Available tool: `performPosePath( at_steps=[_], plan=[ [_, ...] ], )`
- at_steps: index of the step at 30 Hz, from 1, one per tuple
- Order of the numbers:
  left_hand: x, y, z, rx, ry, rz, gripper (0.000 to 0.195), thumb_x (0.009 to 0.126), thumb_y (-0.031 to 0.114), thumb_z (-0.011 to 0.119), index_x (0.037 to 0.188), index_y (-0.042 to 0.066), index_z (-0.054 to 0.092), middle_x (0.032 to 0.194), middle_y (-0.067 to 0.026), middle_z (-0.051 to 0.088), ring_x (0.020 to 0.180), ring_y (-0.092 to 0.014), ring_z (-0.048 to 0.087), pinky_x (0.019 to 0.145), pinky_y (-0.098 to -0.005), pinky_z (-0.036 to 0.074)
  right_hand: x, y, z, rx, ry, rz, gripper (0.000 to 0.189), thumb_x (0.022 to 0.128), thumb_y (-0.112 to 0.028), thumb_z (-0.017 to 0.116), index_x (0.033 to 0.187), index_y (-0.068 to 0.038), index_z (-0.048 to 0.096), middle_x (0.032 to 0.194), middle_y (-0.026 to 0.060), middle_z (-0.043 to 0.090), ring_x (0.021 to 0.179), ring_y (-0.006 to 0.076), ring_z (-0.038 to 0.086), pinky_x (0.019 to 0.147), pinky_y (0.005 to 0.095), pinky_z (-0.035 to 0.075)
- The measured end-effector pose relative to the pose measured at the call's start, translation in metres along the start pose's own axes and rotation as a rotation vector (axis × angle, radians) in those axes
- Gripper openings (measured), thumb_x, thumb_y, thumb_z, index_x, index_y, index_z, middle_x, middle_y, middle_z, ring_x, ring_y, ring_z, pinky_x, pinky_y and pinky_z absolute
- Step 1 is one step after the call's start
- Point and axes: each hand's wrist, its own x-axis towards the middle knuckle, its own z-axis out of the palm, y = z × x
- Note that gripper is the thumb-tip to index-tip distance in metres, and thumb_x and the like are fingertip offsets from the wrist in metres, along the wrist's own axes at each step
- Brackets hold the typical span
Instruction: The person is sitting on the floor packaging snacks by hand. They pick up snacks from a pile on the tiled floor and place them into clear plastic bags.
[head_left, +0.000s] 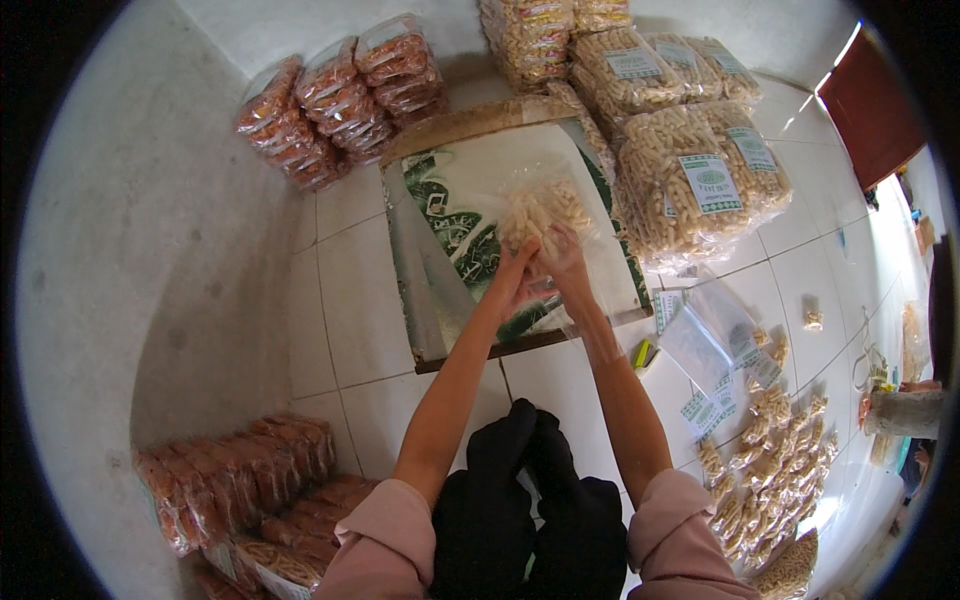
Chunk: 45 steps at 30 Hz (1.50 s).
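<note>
A clear plastic bag of pale, finger-shaped snacks (551, 206) lies over a low board-topped table (465, 161) with a worn green and white surface. At the bag's near left edge, my left hand (517, 270) grips the plastic. My right hand (564, 259) holds the bag's near right side, its fingers over the film. Loose plastic hangs below the right hand towards the wrist. The undersides of both hands are hidden.
Large bags of snacks (686, 180) are stacked right of the table. Reddish packs (367, 90) stand behind left, brown packs (232, 480) near left. Empty clear bags (697, 330), printed labels (709, 411), a yellow-green stapler-like tool (641, 354) and small snack packets (780, 465) lie on the tiles.
</note>
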Motion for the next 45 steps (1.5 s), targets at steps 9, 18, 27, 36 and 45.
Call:
performPosePath(
  at_steps=[9,18,27,36,45],
  plan=[
    [0.019,0.028,-0.039,0.194,-0.055,0.039,0.094,0.072,0.045,0.068,0.135,0.013,0.006,0.125,-0.0160,0.036,0.104,-0.027,0.049,0.080,-0.0373,0.047,0.005,-0.006,0.026,0.432,0.068,0.141,0.060,0.068,-0.013,0.070,0.118,-0.001,0.041,0.114,0.0099,0.044,0.104,0.0172,0.046,0.086,0.0279,0.041],
    [0.019,0.039,0.011,0.267,0.285,0.167,0.104,0.071,0.046,0.069,0.138,0.014,-0.004,0.128,-0.0198,0.034,0.111,-0.027,0.043,0.081,-0.0394,0.043,-0.010,0.011,0.025,-0.871,0.249,-0.614,0.051,0.069,-0.011,0.069,0.113,-0.004,0.046,0.110,0.0167,0.044,0.104,0.0325,0.039,0.086,0.0432,0.036],
    [0.031,0.019,0.016,0.310,0.329,0.259,0.084,0.076,0.030,0.067,0.138,0.021,0.011,0.129,-0.0164,0.035,0.114,-0.028,0.040,0.088,-0.0450,0.037,-0.018,0.005,0.003,-0.530,0.249,-0.492,0.064,0.068,-0.013,0.070,0.124,-0.006,0.039,0.114,0.0203,0.037,0.101,0.0372,0.038,0.085,0.0462,0.035],
    [0.023,0.009,0.027,0.361,0.186,0.277,0.093,0.071,0.014,0.073,0.139,0.018,0.010,0.127,-0.0199,0.038,0.105,-0.027,0.050,0.081,-0.0361,0.047,-0.006,0.013,-0.016,-0.582,0.309,-0.343,0.064,0.070,-0.004,0.064,0.127,-0.004,0.035,0.114,0.0220,0.041,0.106,0.0359,0.039,0.089,0.0418,0.034],
    [0.023,0.018,0.010,0.395,0.286,0.296,0.093,0.068,0.010,0.074,0.139,0.018,0.015,0.129,-0.0178,0.036,0.093,-0.022,0.057,0.066,-0.0305,0.052,-0.022,0.016,-0.013,-0.507,0.218,-0.390,0.039,0.073,-0.003,0.061,0.110,-0.002,0.048,0.107,0.0147,0.049,0.099,0.0303,0.047,0.085,0.0383,0.040]
  ],
)
